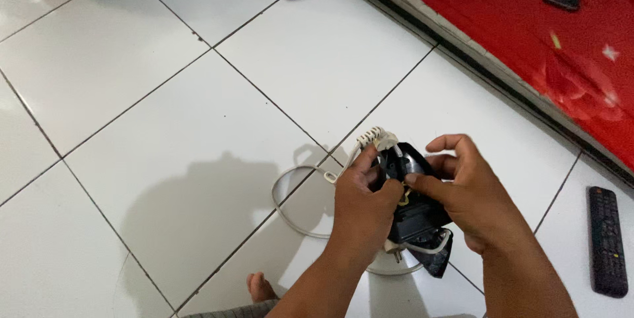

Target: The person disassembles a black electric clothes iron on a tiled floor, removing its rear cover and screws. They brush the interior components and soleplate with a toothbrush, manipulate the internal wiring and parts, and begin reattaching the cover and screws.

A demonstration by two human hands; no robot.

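Above glossy floor tiles [165, 93], hands [370, 199] gripping black iron [413, 215], coiled white cord [290, 189]

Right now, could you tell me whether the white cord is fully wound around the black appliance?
Not fully. The white cord loops loose over the tiled floor, though some lies across the black appliance held by the left hand and right hand.

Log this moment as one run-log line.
left hand: grips black iron | right hand: grips iron | white cord: loops onto tiled floor
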